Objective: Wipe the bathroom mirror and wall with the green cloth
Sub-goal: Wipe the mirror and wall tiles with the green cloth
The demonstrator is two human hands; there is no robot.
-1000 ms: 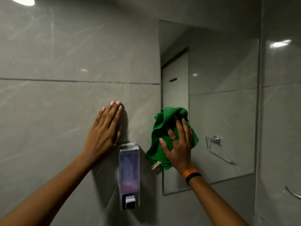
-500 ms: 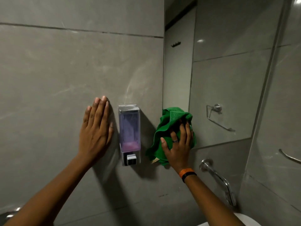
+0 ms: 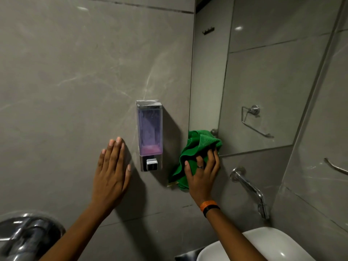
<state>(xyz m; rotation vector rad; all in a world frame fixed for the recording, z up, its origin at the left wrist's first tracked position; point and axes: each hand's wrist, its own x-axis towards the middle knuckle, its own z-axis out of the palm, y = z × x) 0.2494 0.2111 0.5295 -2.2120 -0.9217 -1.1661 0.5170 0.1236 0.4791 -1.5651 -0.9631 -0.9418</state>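
Note:
The green cloth [image 3: 195, 149] is bunched against the grey tiled wall [image 3: 75, 81], overlapping the lower left corner of the mirror [image 3: 263, 72]. My right hand [image 3: 202, 174] presses on the cloth with fingers spread over it; a ring and an orange and black wristband show. My left hand [image 3: 112, 172] lies flat on the wall with straight fingers and holds nothing, just left of the soap dispenser.
A clear soap dispenser [image 3: 149, 136] with purple liquid hangs between my hands. A chrome tap [image 3: 248, 187] sticks out of the wall above a white basin [image 3: 254, 247]. A chrome fitting [image 3: 26, 234] sits at the bottom left. The side wall carries a grab bar [image 3: 337, 166].
My right hand has slid the cloth down the mirror's left edge to its lower corner and onto the wall. My left hand has moved down the wall beside the dispenser. The view has tilted downward.

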